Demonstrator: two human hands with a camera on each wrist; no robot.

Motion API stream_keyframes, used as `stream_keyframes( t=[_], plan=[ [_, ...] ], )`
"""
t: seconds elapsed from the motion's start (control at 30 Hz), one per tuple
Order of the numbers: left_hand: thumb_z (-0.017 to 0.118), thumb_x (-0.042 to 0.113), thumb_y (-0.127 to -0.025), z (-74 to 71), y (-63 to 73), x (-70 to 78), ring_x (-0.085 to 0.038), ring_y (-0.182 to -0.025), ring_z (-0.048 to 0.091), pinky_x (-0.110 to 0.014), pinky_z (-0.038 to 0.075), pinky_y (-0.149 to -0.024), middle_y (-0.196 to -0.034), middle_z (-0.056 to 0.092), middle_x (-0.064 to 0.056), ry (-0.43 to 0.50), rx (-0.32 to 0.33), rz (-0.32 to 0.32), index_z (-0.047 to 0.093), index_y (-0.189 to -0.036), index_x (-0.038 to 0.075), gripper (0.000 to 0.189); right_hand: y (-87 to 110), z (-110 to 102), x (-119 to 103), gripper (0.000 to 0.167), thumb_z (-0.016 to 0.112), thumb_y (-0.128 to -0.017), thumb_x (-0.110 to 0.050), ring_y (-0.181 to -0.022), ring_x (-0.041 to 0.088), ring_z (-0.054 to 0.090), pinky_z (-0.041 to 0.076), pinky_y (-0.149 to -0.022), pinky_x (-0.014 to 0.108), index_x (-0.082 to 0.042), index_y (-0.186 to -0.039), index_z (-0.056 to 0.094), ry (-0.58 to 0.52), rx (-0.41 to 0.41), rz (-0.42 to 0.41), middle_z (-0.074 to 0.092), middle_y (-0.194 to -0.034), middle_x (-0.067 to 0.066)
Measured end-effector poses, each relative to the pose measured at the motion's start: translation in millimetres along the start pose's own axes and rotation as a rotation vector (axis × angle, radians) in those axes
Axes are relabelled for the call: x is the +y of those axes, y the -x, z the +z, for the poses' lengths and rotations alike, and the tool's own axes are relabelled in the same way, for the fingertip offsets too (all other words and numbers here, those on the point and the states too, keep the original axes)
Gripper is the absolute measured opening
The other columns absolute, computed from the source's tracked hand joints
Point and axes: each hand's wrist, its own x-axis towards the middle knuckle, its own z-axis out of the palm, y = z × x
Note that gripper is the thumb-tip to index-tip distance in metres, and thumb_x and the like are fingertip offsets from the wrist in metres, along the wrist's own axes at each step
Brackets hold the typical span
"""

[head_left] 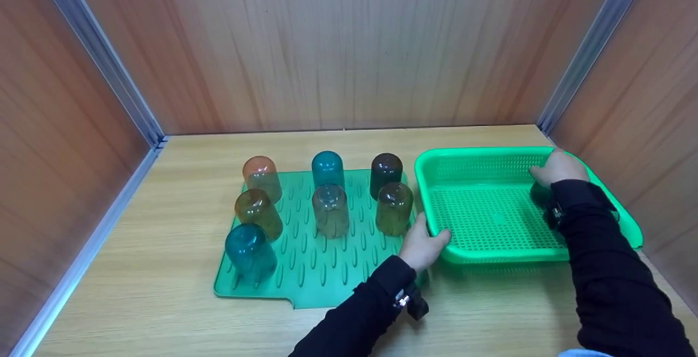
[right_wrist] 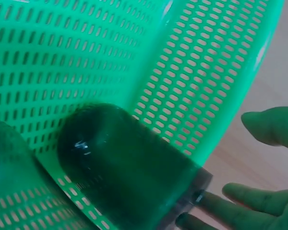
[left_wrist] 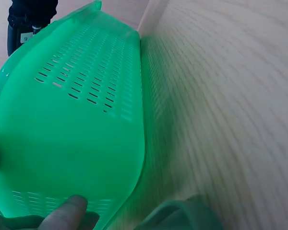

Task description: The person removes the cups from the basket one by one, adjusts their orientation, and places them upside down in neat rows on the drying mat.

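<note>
My left hand (head_left: 424, 243) grips the left rim of a green perforated plastic basket (head_left: 504, 258), thumb over the edge. Its fingers (left_wrist: 69, 213) press the outer wall in the left wrist view. My right hand (head_left: 561, 167) reaches over the basket's right side. A dark see-through cup (right_wrist: 120, 158) lies tilted inside, partly hidden by that arm in the head view. In the right wrist view, extended fingers (right_wrist: 240, 206) touch the cup's rim, with the thumb held apart. Part of another clear cup (right_wrist: 2, 153) shows at that view's left edge.
Left of the basket lies a green ridged mat (head_left: 322, 270). Several coloured cups stand upside down on it, including an orange one (head_left: 262, 177), a blue one (head_left: 251, 253) and a clear one (head_left: 330, 212). Wood-grain panels (head_left: 354, 46) enclose the table at the back and sides.
</note>
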Motion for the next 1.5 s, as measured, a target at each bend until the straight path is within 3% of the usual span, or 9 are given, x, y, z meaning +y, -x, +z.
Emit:
stream_keyframes(
  t=[0.1,0.23,0.33,0.47,0.77,0.97,1.13,1.37,1.5],
  plan=[
    [0.061,0.020,-0.095,0.6,1.4,0.4,-0.014,-0.106,0.060,-0.034,0.049,-0.095,-0.128,0.059,-0.014,0.007,-0.004,0.005,0.042,-0.140,0.008,0.050,-2.3,4.4,0.3,0.036,0.055,-0.093,-0.027,-0.061,0.028,0.050,0.041,-0.056,0.036,-0.005,-0.065,0.048,-0.007,0.004,-0.001,0.040,-0.058,0.004],
    [0.061,0.020,-0.095,1.6,2.7,1.0,-0.013,-0.101,0.061,-0.032,0.050,-0.091,-0.123,0.061,-0.013,0.019,-0.012,0.013,0.044,-0.138,0.009,0.048,-3.8,7.0,-0.4,0.039,0.056,-0.092,-0.025,-0.058,0.020,0.043,0.036,-0.053,0.031,-0.016,-0.059,0.038,-0.006,0.002,0.024,0.029,-0.057,-0.005],
    [0.061,0.021,-0.095,2.5,3.0,1.5,-0.012,-0.099,0.061,-0.031,0.049,-0.089,-0.120,0.062,-0.012,0.021,-0.010,0.012,0.044,-0.136,0.009,0.046,-3.1,7.0,-0.4,0.031,0.055,-0.090,-0.021,-0.066,0.032,0.054,0.043,-0.057,0.038,-0.007,-0.064,0.045,-0.012,0.034,0.049,0.044,-0.060,0.009],
    [0.061,0.021,-0.095,3.4,2.8,1.4,-0.012,-0.099,0.060,-0.031,0.049,-0.089,-0.121,0.062,-0.013,0.018,-0.006,0.004,0.044,-0.137,0.009,0.047,-0.2,6.8,2.4,0.026,0.052,-0.088,-0.016,-0.090,0.049,0.061,0.050,-0.069,0.053,0.008,-0.082,0.058,-0.022,0.056,0.077,0.063,-0.091,0.032],
    [0.061,0.021,-0.095,3.6,3.2,1.9,-0.014,-0.101,0.060,-0.033,0.049,-0.092,-0.123,0.061,-0.014,0.009,0.002,0.004,0.044,-0.138,0.009,0.047,5.4,4.4,5.3,0.010,0.059,-0.077,-0.010,-0.075,0.032,0.053,0.047,-0.066,0.040,-0.003,-0.073,0.055,0.029,-0.103,0.051,0.059,-0.084,0.020],
    [0.061,0.020,-0.094,3.0,3.5,2.2,-0.015,-0.105,0.059,-0.034,0.048,-0.094,-0.127,0.060,-0.014,0.017,0.012,0.002,0.044,-0.138,0.009,0.048,0.7,2.7,-2.4,0.009,0.050,-0.083,-0.008,-0.079,0.031,0.050,0.045,-0.073,0.041,-0.002,-0.077,0.053,0.014,-0.151,0.000,0.058,-0.090,0.020],
    [0.060,0.018,-0.093,2.7,2.9,1.1,-0.014,-0.103,0.059,-0.032,0.049,-0.091,-0.125,0.060,-0.015,0.022,0.019,0.017,0.044,-0.138,0.007,0.048,-0.9,1.2,-19.3,0.020,0.040,-0.093,-0.013,-0.085,0.035,0.049,0.043,-0.078,0.046,0.003,-0.088,0.051,-0.055,-0.148,-0.061,0.054,-0.098,0.025],
    [0.059,0.015,-0.093,4.0,1.5,-1.4,-0.014,-0.102,0.059,-0.030,0.049,-0.090,-0.128,0.060,-0.017,0.020,0.035,0.031,0.043,-0.140,0.004,0.051,7.7,-0.9,-61.3,0.051,0.037,-0.103,-0.022,-0.120,0.054,0.045,0.039,-0.097,0.062,0.015,-0.137,0.039,-0.180,-0.087,-0.155,0.045,-0.132,0.039],
    [0.058,0.013,-0.092,4.3,1.7,-1.7,-0.014,-0.101,0.059,-0.031,0.049,-0.090,-0.126,0.061,-0.018,0.015,0.049,0.045,0.045,-0.137,0.004,0.048,18.4,-2.7,-84.3,0.045,0.039,-0.104,-0.026,-0.090,0.045,0.051,0.041,-0.078,0.050,0.013,-0.125,0.046,-0.284,-0.027,-0.197,0.053,-0.102,0.035]
  ],
)
